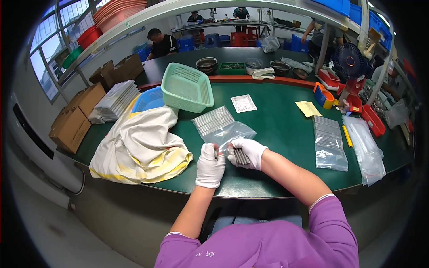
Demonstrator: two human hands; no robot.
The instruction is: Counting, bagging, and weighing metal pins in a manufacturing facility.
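on our green tabletop (279, 131) we see white cloth (143, 138) toward the near left corner, a bag of rods (214, 119) midway between near and far edges, flat clear bags (364, 145) toward the near right corner.

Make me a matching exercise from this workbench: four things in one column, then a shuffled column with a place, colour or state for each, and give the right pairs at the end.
Things:
1. Loose grey rods
2. Plastic basket
3. Crumpled cloth
4. Slim stick

Descriptions:
A. White with yellow edging
B. Between the bagged rods and the flat clear bags
C. Gripped in the gloved right hand
D. Pale green

Pairs: 1-C, 2-D, 3-A, 4-B
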